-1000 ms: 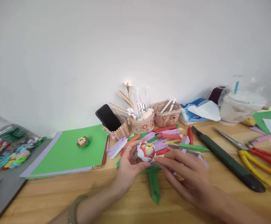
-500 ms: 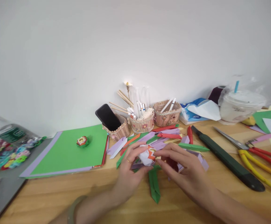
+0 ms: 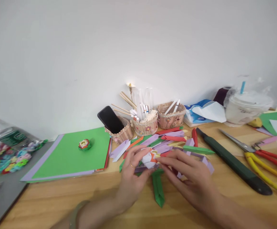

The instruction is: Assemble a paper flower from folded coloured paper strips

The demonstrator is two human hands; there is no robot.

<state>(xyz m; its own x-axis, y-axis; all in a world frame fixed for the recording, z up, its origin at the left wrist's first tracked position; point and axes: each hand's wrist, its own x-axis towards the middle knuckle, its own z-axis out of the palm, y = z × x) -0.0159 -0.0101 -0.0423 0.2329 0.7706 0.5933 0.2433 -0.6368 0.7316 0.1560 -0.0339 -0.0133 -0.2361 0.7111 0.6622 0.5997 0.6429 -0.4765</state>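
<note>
Left hand (image 3: 131,179) is holding a small folded paper flower (image 3: 150,158), white w/ orange, w/ its grip clamped on it from the 9 o'clock side, thumb and fingers wrapping round. Right hand (image 3: 193,183) is coming in from 3 o'clock, its fingertips (image 3: 161,160) touching the flower's edge; grip partly closing on the paper, but can't tell exactly how it's pinching. Flower is sitting just above the tabletop (image 3: 57,200), approx. centre of view, over a heap of folded paper strips (image 3: 174,140) in purple, red, green.

A green folded strip (image 3: 157,189) is lying at 6 o'clock from the flower, pointing toward the person, partly under the hands. At 9 o'clock, well apart, a green paper sheet (image 3: 66,156) is lying on a purple one, w/ a second small paper flower (image 3: 84,144) resting on it. At 12 o'clock, near the wall, three small stick-built baskets (image 3: 145,125); a phone (image 3: 110,119) is leaning in the left one. At 3 o'clock a dark green cutter (image 3: 233,165) is lying diagonally, scissors (image 3: 259,152) w/ red-yellow handles beyond. Further back, a tissue pack (image 3: 202,114) and lidded cup (image 3: 245,106).
</note>
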